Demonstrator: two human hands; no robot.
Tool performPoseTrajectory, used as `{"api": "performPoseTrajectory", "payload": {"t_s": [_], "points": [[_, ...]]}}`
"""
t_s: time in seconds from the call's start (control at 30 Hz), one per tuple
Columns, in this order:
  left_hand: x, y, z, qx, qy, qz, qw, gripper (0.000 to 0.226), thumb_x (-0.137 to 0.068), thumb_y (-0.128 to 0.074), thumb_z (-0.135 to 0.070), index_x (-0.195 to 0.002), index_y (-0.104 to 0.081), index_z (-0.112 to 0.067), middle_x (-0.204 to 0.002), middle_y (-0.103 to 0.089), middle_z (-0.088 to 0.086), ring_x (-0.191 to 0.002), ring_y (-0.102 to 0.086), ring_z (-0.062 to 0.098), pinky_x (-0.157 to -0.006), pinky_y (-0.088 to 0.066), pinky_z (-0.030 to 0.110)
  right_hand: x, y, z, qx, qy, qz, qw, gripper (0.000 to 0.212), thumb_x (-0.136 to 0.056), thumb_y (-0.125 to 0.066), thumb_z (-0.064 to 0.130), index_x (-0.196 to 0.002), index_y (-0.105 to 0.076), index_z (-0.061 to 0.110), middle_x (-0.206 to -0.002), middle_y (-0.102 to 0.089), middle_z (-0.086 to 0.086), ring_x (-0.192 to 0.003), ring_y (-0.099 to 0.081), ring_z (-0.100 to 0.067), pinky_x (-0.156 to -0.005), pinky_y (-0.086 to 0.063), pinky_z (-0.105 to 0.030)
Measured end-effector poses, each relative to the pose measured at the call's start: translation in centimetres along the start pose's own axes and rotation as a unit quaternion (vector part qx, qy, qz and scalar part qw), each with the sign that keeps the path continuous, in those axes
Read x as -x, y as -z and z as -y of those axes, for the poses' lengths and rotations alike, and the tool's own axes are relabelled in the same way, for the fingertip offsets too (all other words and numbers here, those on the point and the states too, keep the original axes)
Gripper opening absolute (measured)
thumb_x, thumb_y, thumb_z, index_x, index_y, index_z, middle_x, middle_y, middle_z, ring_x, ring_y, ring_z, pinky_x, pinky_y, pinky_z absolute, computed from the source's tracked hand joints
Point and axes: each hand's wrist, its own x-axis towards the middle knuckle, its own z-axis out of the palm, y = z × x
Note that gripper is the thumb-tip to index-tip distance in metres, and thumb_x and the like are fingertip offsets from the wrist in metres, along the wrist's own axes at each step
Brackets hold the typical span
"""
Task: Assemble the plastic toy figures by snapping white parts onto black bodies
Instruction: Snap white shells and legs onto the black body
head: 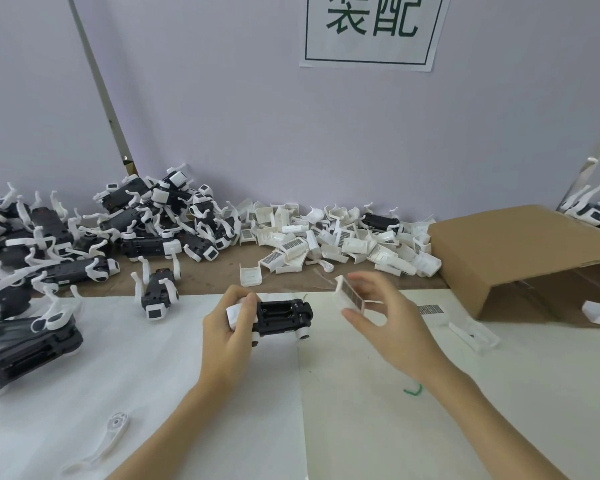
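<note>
Left hand [227, 327] grips one black body [284, 315] by its white end, fingers curled round it, battery bay facing up. Right hand [383, 317] just to the right, pinching one white cover [350, 295] between thumb and fingers; cover held clear of the body, not touching it. Beyond the grips: heap of loose white parts [340, 237], too many to count. Far left of the held body: pile of assembled figures [94, 237], uncountable. One cardboard box [520, 251] right of the right hand. One loose white leg [113, 431] near the left forearm
</note>
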Motion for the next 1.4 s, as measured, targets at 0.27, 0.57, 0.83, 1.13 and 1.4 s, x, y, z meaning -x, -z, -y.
{"api": "performPoseTrajectory", "payload": {"t_s": [0.27,0.57,0.83,1.13,1.4], "points": [[1.3,-0.6,-1.4,-0.012,-0.057,0.045,0.997,0.036,-0.096,-0.053,-0.041,-0.087,-0.06,-0.007,-0.071,-0.053,0.009,-0.058,-0.043,0.008,-0.045,-0.037,0.018,2.0,-1.6,2.7,0.05,0.094,0.02,0.994,0.021,-0.104,-0.059,0.033,-0.121,-0.063,0.046,-0.125,-0.051,0.011,-0.107,-0.059,-0.01,-0.095,-0.042,-0.015],[2.4,-1.7,-1.9,-0.009,-0.063,0.083,0.995,0.041,-0.092,-0.05,-0.052,-0.091,-0.064,-0.014,-0.071,-0.058,-0.005,-0.06,-0.048,0.006,-0.047,-0.039,0.017,2.1,-1.1,3.1,0.028,0.01,0.04,0.999,0.051,-0.078,-0.085,0.049,-0.122,-0.061,0.052,-0.097,-0.056,0.013,-0.074,-0.057,-0.014,-0.071,-0.047,-0.017],[3.0,-2.2,-2.1,-0.025,-0.086,0.142,0.986,0.033,-0.098,-0.049,-0.052,-0.103,-0.062,-0.022,-0.085,-0.066,-0.003,-0.076,-0.064,0.013,-0.064,-0.047,0.018,2.7,-3.3,3.0,0.121,0.076,0.034,0.989,0.056,-0.068,-0.078,0.074,-0.108,-0.061,0.038,-0.112,-0.053,0.021,-0.108,-0.051,-0.003,-0.091,-0.041,-0.021],[2.3,-1.6,-1.8,-0.009,-0.007,0.17,0.985,0.05,-0.093,-0.048,-0.066,-0.125,-0.057,-0.029,-0.098,-0.069,-0.003,-0.088,-0.068,0.021,-0.064,-0.053,0.028,2.7,-4.5,3.3,0.307,0.142,0.082,0.937,0.056,-0.097,-0.058,0.053,-0.135,-0.052,0.013,-0.122,-0.055,0.001,-0.111,-0.049,-0.022,-0.094,-0.049,-0.038],[1.1,-1.6,-3.3,-0.222,-0.076,0.096,0.967,0.045,-0.086,-0.055,-0.076,-0.096,-0.07,-0.035,-0.074,-0.07,-0.017,-0.076,-0.066,0.008,-0.076,-0.048,0.024,3.3,-5.3,3.6,0.384,0.143,0.028,0.912,0.047,-0.099,-0.064,0.033,-0.138,-0.053,0.009,-0.113,-0.056,-0.005,-0.101,-0.054,-0.027,-0.087,-0.05,-0.039]]}}
